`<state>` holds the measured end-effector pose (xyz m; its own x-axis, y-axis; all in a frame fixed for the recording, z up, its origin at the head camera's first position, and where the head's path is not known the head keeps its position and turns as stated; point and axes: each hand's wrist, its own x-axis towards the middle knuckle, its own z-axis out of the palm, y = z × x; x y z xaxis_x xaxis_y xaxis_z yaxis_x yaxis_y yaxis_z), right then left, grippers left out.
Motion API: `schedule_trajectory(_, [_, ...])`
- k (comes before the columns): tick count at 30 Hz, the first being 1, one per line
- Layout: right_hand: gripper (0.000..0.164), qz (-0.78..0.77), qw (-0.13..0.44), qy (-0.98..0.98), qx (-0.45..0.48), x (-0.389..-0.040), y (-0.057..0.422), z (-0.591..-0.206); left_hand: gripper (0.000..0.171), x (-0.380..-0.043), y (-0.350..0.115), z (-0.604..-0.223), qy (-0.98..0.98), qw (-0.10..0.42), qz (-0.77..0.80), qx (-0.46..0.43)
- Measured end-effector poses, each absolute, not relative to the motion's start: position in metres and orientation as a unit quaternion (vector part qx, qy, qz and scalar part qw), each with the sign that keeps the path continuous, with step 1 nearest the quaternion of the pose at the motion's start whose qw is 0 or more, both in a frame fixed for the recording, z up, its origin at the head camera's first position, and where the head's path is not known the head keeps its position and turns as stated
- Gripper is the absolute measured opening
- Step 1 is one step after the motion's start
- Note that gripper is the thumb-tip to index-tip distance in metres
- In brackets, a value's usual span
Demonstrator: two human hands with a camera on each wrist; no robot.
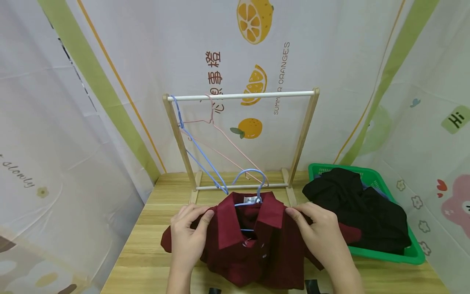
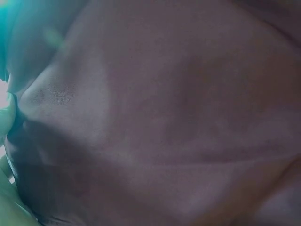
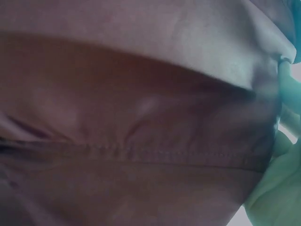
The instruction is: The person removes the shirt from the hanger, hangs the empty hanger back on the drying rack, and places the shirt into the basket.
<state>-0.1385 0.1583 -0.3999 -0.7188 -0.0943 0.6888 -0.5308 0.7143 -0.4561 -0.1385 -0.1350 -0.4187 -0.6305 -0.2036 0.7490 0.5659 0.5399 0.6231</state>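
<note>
A dark red collared shirt (image 1: 235,257) is held up over the table's front, with a blue hanger (image 1: 260,183) inside it whose hook rises from the neck opening. My left hand (image 1: 189,232) pinches the shirt's left shoulder between thumb and fingers. On the other side my right hand (image 1: 319,230) pinches the right shoulder in the same way. In the left wrist view the shirt cloth (image 2: 155,103) fills almost everything, with fingertips at the left edge. Shirt cloth (image 3: 141,103) with a seam also covers most of the right wrist view.
Behind the shirt stands a small rack (image 1: 242,96) with a white bar and wooden posts. Another blue hanger (image 1: 203,149) and a pink hanger (image 1: 235,145) hang at its left. A green basket (image 1: 413,255) with black clothing (image 1: 360,212) sits right on the wooden table (image 1: 137,245).
</note>
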Motion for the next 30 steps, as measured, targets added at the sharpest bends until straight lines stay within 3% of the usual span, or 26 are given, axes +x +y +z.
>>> schedule_trajectory(8, [0.005, 0.337, 0.314, -0.869, 0.18, -0.14, 0.154, -0.401, 0.012, -0.14, -0.129, -0.421, -0.779, 0.406, -0.464, -0.115])
schedule_trajectory(22, [0.047, 0.397, 0.352, -0.786, 0.318, -0.139, 0.157, -0.402, 0.012, -0.14, -0.129, -0.422, -0.773, 0.403, -0.479, -0.107])
schedule_trajectory(26, [0.039, 0.364, 0.365, -0.809, 0.282, -0.14, 0.162, -0.399, 0.012, -0.14, -0.131, -0.421, -0.768, 0.402, -0.485, -0.114])
schedule_trajectory(30, [0.019, 0.336, 0.343, -0.861, 0.17, -0.136, 0.165, -0.397, 0.014, -0.138, -0.132, -0.421, -0.759, 0.41, -0.491, -0.116])
